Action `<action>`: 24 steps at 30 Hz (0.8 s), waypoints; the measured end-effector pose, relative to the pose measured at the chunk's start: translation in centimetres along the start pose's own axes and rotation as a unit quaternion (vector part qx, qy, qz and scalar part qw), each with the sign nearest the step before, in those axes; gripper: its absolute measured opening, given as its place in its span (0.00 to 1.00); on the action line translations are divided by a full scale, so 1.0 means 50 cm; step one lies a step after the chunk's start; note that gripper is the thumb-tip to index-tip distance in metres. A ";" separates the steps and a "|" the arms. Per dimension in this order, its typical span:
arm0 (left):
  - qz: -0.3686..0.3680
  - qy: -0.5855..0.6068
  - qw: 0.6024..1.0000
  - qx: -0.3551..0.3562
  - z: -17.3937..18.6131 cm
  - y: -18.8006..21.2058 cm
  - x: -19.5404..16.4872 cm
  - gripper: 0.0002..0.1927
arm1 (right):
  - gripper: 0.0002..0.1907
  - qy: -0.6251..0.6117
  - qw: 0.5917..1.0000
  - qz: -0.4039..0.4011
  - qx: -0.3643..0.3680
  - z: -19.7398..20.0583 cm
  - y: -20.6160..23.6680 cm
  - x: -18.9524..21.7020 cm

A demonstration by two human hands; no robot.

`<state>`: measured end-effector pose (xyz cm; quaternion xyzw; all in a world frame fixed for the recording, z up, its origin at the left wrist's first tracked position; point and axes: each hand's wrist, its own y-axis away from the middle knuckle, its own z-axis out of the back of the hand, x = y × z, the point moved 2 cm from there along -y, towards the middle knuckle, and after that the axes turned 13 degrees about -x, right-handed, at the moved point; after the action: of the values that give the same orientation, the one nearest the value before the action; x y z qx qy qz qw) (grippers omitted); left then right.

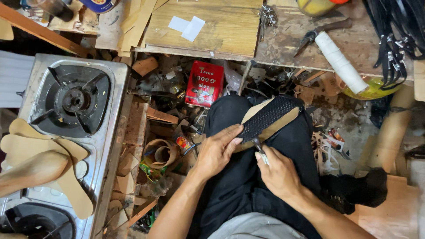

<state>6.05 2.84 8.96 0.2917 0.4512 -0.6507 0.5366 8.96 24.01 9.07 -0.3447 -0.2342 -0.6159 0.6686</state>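
Trimming step: left hand [217, 150] clamped on sole [268, 117], right hand [276, 170] gripping blade [261, 152] below sole; next, steady cut along edge.

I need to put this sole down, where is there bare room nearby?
Bare wood on the board beside the white paper, and pale floor right of the leg. The floor heap round the red tin is crowded.

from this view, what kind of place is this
Probably a small shoemaking workshop. The left hand steadies a sole with a black woven upper on the lap, tan cut insoles lie on a gas stove, and a cluttered wooden workbench holds pliers.
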 end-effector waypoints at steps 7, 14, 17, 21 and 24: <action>-0.033 -0.035 0.999 0.022 0.004 -0.011 0.009 0.17 | 0.11 0.000 0.999 0.010 0.052 -0.004 0.000 0.004; -0.022 -0.039 0.999 -0.006 -0.020 -0.008 -0.008 0.16 | 0.06 0.130 0.978 0.003 0.166 0.000 -0.012 0.005; 0.007 -0.076 0.997 -0.012 -0.031 -0.022 -0.018 0.14 | 0.06 0.155 0.975 0.012 0.156 0.006 -0.017 0.004; -0.003 -0.116 0.993 -0.006 -0.036 -0.030 -0.030 0.12 | 0.06 0.133 0.983 0.030 0.126 0.011 -0.021 0.004; -0.071 -0.130 0.989 0.000 -0.037 -0.030 -0.034 0.10 | 0.06 0.092 0.987 0.033 0.132 0.011 -0.020 0.004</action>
<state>4.86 5.25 10.06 0.1719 0.3977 -0.7194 0.5429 8.07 24.29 9.78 -0.2036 -0.2394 -0.5861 0.7468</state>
